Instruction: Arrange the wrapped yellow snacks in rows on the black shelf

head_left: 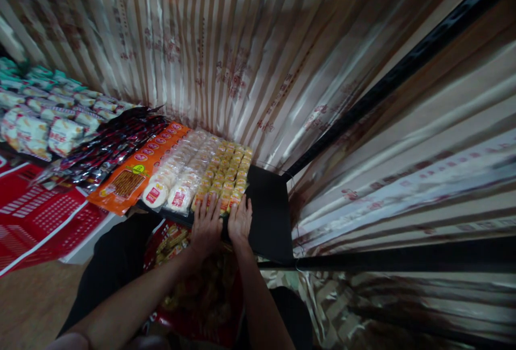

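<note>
Rows of small yellow-wrapped snack packs (227, 170) stand on a black shelf (269, 213). My left hand (207, 223) lies against the front of these rows, fingers stretched out and apart. Beside it, my right hand (241, 221) rests at the front right corner of the same packs, its fingers extended along their edge. Neither hand is wrapped round a pack. Below my forearms is a red basket (189, 326) with more yellow-wrapped packs (171, 245) in it, partly hidden by my arms.
Left of the yellow rows are white round packaged snacks (179, 197), an orange bag (124, 183), dark shiny packets (116, 145) and white bags (66, 135). A red crate (48, 215) stands at the left. Striped sheeting (226, 43) hangs behind, with a black post (387, 76) at the right.
</note>
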Tool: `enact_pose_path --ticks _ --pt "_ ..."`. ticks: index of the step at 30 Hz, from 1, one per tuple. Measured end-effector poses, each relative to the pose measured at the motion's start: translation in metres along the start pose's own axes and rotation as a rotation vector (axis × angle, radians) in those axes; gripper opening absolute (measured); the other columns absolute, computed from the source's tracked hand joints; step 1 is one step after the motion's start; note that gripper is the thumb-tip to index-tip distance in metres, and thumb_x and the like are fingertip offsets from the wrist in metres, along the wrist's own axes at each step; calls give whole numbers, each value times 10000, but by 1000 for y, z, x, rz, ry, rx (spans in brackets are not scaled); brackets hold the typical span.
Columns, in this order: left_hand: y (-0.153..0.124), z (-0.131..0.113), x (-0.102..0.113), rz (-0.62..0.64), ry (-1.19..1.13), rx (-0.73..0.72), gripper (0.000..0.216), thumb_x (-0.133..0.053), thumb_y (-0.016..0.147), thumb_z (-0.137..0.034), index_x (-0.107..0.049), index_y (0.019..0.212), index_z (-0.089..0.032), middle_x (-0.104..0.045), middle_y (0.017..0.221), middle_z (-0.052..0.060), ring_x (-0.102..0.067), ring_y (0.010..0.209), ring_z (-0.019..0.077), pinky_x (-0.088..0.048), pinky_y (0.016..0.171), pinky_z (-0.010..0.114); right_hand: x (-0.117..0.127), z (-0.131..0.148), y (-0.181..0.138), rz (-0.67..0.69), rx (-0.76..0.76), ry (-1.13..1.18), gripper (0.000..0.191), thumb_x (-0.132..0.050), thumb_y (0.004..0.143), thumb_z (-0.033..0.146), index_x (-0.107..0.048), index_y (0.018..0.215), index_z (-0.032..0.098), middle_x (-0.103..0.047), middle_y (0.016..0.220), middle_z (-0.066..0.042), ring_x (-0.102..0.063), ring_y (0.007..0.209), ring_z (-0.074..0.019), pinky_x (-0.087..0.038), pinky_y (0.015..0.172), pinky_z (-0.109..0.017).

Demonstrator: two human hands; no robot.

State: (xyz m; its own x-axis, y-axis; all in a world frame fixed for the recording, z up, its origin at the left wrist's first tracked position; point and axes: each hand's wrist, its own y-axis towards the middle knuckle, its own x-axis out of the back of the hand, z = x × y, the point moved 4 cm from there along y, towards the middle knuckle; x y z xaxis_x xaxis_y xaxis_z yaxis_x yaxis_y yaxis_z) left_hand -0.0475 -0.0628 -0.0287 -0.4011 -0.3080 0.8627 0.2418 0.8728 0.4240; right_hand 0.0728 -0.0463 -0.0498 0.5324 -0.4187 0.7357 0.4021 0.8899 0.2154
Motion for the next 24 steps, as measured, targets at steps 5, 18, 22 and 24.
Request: enact_pose_path --ticks 5,18,22,24 --pt "-1 1 -6 15 39 -11 529 -397 875 -262 -367 1379 -106 -295 1467 148 -230 1376 287 -241 1101 471 2 1 5 -56 23 16 616 -152 922 411 -328 1394 57 -379 1425 -156 -228 1348 -250 -243 1079 -466" --pt "-3 2 -9 85 57 -75 551 -399 874 -259 -328 1397 -103 -263 1478 163 -176 1391 288 -230 1106 490 -9 10 0 -46 -102 -23 632 -227 911 441 -262 1421 68 -348 1431 -199 -183 1376 -293 -287 1032 -492" --pt "-3 1 -8 63 31 -75 535 -376 894 -292 -339 1391 -99 -259 1481 164 -158 1395 287 -212 1110 486 -3 5 1 -32 -106 55 712 -268 884 488 -224 1421 22 -306 1444 -218 -210 1362 -291 -250 1070 -471" --pt "-2 1 -6 56 9 -76 532 -366 896 -286 -336 1390 -90 -258 1482 168 -148 1397 284 -194 1118 481 1 5 1 -15 -105 100 736 -289 873 489 -202 1422 6 -268 1461 -216 -194 1368 -282 -229 1089 -451"
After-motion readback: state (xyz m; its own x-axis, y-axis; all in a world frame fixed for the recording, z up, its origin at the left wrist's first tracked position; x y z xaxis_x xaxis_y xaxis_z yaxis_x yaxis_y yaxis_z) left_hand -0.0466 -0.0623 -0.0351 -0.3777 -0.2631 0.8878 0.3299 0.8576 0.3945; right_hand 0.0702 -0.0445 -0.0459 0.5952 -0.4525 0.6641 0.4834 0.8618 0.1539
